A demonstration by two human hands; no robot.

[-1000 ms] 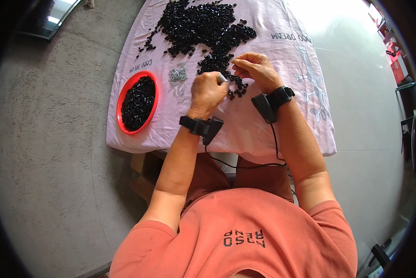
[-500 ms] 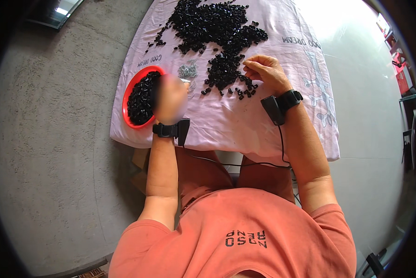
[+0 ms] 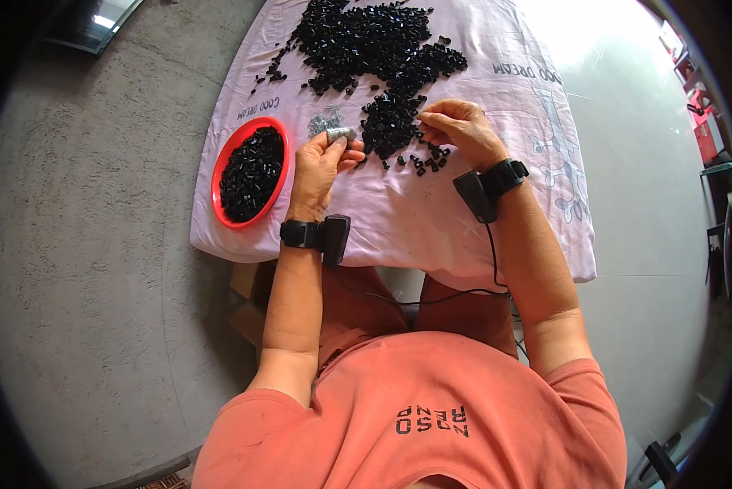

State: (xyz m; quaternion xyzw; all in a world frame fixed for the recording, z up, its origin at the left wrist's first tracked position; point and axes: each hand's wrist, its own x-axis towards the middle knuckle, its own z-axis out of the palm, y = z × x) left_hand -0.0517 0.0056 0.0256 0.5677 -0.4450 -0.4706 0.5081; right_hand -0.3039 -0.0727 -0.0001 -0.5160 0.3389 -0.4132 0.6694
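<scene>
My left hand (image 3: 315,169) is closed, its thumb and fingers pinching a short silver-grey cylinder (image 3: 341,134) above the cloth. To its left stands a red bowl (image 3: 217,183) with many small black pieces (image 3: 252,175) inside. My right hand (image 3: 465,132) is at the right edge of a heap of small black plastic pieces (image 3: 389,124). Its thumb and index finger are pressed together; whatever is between them is too small to make out. Just beyond my left hand lies a little pile of thin silvery bits (image 3: 324,120), partly covered by the cylinder.
A pink printed cloth (image 3: 382,212) covers the table. The larger black heap (image 3: 366,37) spreads over its far part. Both wrists wear black straps with boxes, and a black cable (image 3: 447,300) runs across my lap. Grey floor (image 3: 97,269) lies to the left.
My left hand has moved right, from the red bowl's edge to near the black heap, and the silver-grey cylinder now shows in it. My right hand has barely moved.
</scene>
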